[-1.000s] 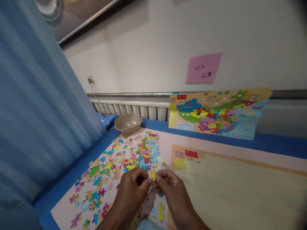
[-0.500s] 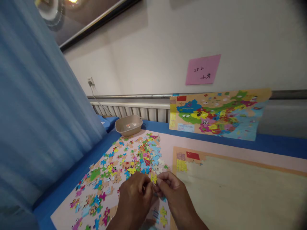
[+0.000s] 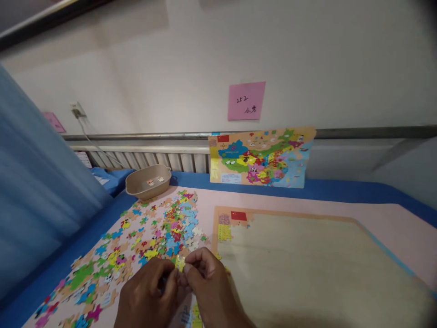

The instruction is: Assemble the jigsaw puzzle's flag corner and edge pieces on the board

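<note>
A small yellow puzzle piece (image 3: 180,263) is pinched between the fingertips of my left hand (image 3: 148,289) and my right hand (image 3: 208,282), which are close together. Both hands are over the left border of the puzzle board (image 3: 290,264). In the board's top left corner, joined pieces show a red flag (image 3: 238,216) and yellow squares. Many loose puzzle pieces (image 3: 172,218) in mixed colours spread over the pink sheet on the left. Under my hands, more yellow pieces (image 3: 196,314) lie partly hidden.
A beige basket (image 3: 148,182) holding a few pieces stands at the back left. A colourful map picture (image 3: 261,159) leans against the wall behind the board. A blue curtain (image 3: 41,191) hangs at the left, and a pink note (image 3: 246,100) is on the wall.
The view has turned to the right, so more of the board shows and everything sits further left. Both hands still hold the yellow piece between them.
</note>
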Tool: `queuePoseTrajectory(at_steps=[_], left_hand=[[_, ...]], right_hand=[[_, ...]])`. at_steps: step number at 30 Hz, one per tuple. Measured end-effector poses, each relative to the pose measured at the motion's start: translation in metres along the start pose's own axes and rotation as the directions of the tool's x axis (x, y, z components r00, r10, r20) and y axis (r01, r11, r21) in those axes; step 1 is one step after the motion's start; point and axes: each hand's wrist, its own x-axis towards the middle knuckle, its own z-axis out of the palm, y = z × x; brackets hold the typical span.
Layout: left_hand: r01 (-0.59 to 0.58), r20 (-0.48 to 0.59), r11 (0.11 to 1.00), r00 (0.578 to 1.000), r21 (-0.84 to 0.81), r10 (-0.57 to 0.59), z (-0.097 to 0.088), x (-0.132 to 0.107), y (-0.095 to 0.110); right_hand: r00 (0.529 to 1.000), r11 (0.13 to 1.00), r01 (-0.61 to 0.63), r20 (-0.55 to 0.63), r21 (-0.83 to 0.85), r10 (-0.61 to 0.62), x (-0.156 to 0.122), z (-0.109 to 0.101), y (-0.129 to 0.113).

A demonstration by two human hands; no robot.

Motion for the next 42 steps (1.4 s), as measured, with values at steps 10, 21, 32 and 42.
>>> queuePoseTrajectory(at_steps=[10,21,32,42], left_hand=[[0.320,0.022,0.939,0.947,-0.127,-0.320,0.000,0.000,0.020],[0.299,0.029,0.943,0.954,-0.145,-0.298,-0.003,-0.002,0.019],[0.302,-0.010,0.928,0.950,-0.220,-0.312,0.000,0.001,0.020],[-0.075,-0.032,0.993,0.997,-0.090,0.072,0.006,-0.001,0.039]], right_hand=[[0.993,0.956,0.115,0.032,-0.270,-0.110,-0.012,-0.005,-0.023],[0.942,0.808,0.332,0.119,-0.486,-0.315,-0.012,-0.011,-0.014],[0.881,0.552,0.451,0.251,-0.701,-0.402,-0.012,-0.026,-0.039],[0.867,0.324,0.388,0.223,-0.863,-0.446,0.008,-0.131,-0.050]])
